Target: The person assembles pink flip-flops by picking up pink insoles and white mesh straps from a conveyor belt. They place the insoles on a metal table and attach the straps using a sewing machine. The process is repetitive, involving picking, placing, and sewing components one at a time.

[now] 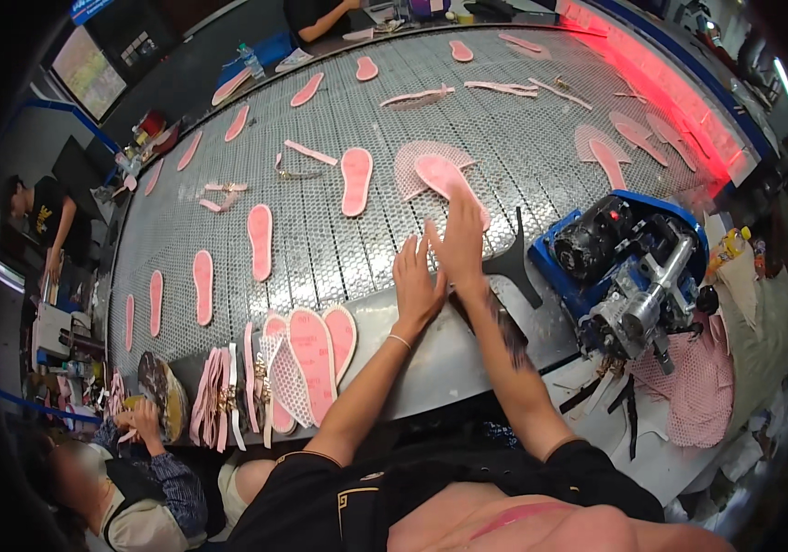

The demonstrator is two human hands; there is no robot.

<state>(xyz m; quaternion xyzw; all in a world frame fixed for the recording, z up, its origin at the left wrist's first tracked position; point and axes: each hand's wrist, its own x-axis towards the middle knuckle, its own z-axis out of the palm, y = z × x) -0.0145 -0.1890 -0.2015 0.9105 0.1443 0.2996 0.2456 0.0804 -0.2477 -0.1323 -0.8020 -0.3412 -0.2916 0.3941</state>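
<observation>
My right hand (459,241) reaches out over the metal mesh conveyor belt (339,248), fingers stretched flat and their tips on the near end of a pink insole (442,177). That insole lies on a pink mesh piece (410,164). My left hand (417,283) rests just beside the right one, fingers apart, at the belt's near edge and holding nothing. Another pink insole (355,180) lies to the left of the mesh piece.
Several pink insoles and strips are spread along the belt. A stack of insoles and mesh cut-outs (307,361) sits at the near edge, left. A blue machine (635,265) and a black stand (513,265) are on the right. Other people work at the left (45,221), lower left (137,478) and top (316,17).
</observation>
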